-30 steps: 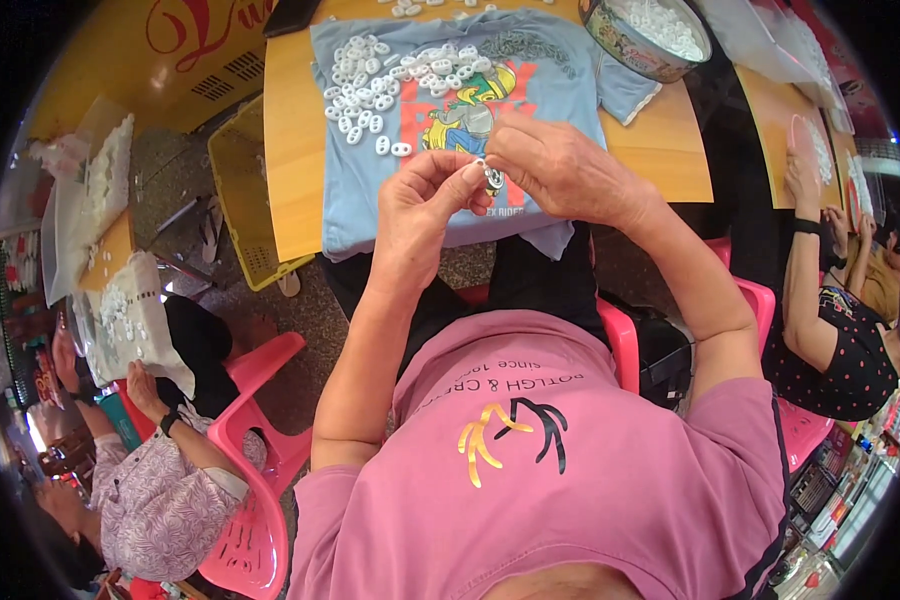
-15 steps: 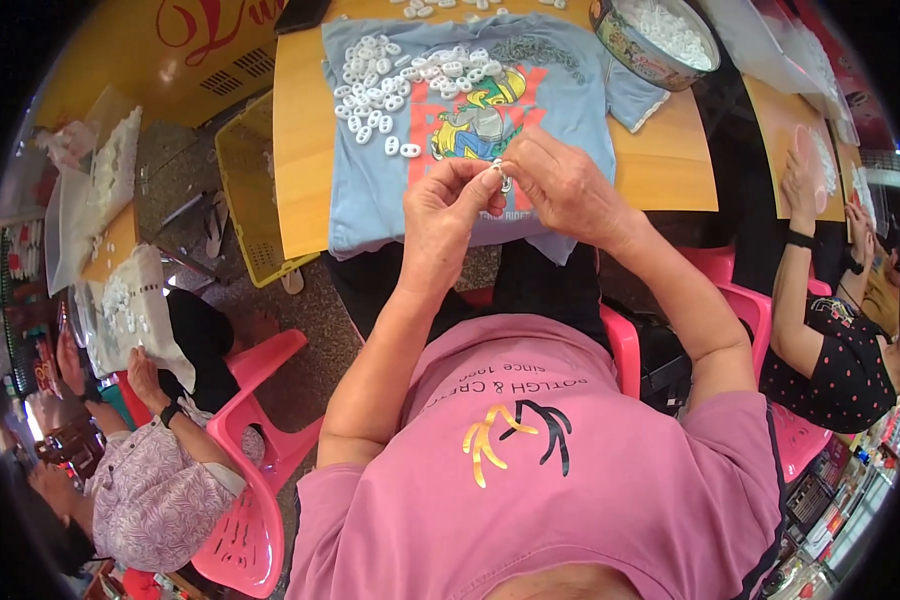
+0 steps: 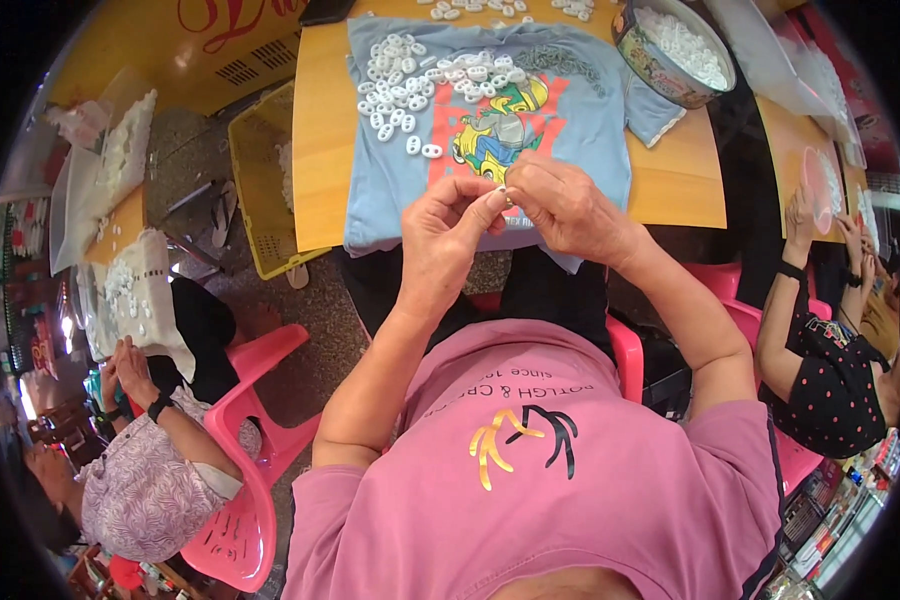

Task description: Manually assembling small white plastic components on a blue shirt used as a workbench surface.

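Observation:
My left hand [image 3: 438, 240] and my right hand [image 3: 570, 208] meet fingertip to fingertip over the near part of a blue printed T-shirt [image 3: 390, 205] spread on the table. Both are closed in a pinch on one small white plastic piece [image 3: 504, 189], mostly hidden by the fingers. Past them on the shirt lies a loose pile of white oval plastic pieces [image 3: 398, 85], each with two holes. To the right of that pile is a heap of small dark metal parts [image 3: 562, 65], too fine to make out.
A round tin [image 3: 660, 85] filled with white pieces stands at the table's [image 3: 320, 160] far right. More white pieces [image 3: 475, 8] lie along the far edge. A yellow crate [image 3: 260, 190] is on the floor at left. People sit working on both sides, on pink chairs [image 3: 255, 440].
The table and shirt appear slightly further right and lower in the picture. My hands remain pinched together on the small piece. At left, the co-worker's hands have come together.

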The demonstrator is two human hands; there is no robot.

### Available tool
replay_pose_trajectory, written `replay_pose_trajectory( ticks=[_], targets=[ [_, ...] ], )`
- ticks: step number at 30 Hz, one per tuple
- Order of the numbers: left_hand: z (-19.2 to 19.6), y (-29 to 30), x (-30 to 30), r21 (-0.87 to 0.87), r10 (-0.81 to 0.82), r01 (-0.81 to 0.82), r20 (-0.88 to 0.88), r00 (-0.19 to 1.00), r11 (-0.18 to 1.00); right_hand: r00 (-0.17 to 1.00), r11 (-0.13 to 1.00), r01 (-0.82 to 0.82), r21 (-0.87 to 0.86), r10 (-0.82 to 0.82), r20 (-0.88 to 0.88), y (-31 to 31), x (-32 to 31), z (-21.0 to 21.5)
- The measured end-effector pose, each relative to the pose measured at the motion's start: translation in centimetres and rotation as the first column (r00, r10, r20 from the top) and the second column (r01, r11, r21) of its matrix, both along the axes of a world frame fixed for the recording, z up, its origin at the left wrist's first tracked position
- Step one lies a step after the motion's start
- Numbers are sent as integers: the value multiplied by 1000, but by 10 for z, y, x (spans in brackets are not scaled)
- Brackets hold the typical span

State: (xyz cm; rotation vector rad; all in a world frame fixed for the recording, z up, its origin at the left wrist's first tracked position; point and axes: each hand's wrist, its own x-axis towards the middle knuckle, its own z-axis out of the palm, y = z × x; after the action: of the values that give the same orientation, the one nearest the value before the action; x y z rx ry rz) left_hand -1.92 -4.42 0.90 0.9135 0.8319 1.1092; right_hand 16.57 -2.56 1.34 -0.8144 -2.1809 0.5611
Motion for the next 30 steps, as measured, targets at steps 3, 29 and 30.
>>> replay_pose_trajectory(
  ticks=[3,29,30],
  targets=[
    [-4,4,-16,47,21,-14,-155,988,999,1000,999,5,-34,-4,20,1,-16,-1],
    [6,23,-34,-35,158,-156,66,985,987,814,626,-110,-772,-389,-431,32,-38,21],
    [9,24,-31,-31,151,-149,84,985,988,813,625,-107,-773,-393,-430,29,-37,25]
  ],
)
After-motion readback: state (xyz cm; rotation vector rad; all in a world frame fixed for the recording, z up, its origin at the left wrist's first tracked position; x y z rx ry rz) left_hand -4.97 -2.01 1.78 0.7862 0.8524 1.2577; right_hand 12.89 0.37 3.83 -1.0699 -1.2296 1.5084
